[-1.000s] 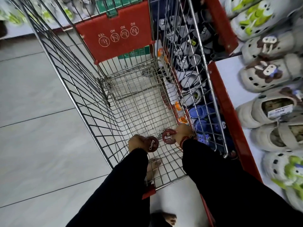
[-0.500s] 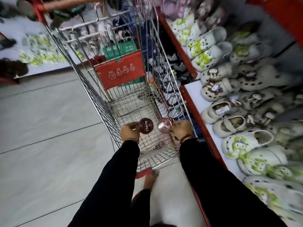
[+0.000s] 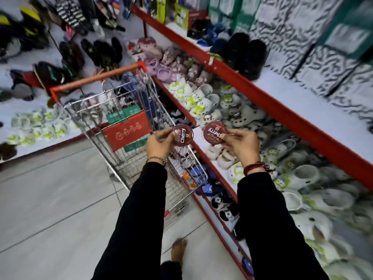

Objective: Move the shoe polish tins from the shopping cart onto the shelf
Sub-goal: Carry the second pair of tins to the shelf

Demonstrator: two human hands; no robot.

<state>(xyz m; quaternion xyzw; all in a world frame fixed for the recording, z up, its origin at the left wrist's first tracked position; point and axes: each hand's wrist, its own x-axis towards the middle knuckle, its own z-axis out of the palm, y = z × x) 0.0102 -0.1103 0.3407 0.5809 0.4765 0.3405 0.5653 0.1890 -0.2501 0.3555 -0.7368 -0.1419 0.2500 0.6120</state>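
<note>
My left hand [image 3: 159, 142] grips a round dark-red shoe polish tin [image 3: 182, 134] marked "Cherry", held above the near right corner of the wire shopping cart [image 3: 125, 150]. My right hand [image 3: 240, 145] grips a second dark-red Cherry tin [image 3: 214, 131], held over the red-edged lower shelf [image 3: 203, 142] on the right. The two tins sit side by side, a small gap between them. The cart's basket looks bare from here, though blur hides its floor.
The right shelving has a red-edged upper shelf [image 3: 282, 110] with dark shoes and patterned boxes, and lower tiers crowded with white and green clogs [image 3: 199, 102]. More footwear hangs on the back wall. Grey tiled floor [image 3: 50, 199] lies left. A bare foot [image 3: 178, 249] stands below.
Both hands lifted the tins up out of the cart basket to chest height. The view swung up and right, bringing the shelves into sight.
</note>
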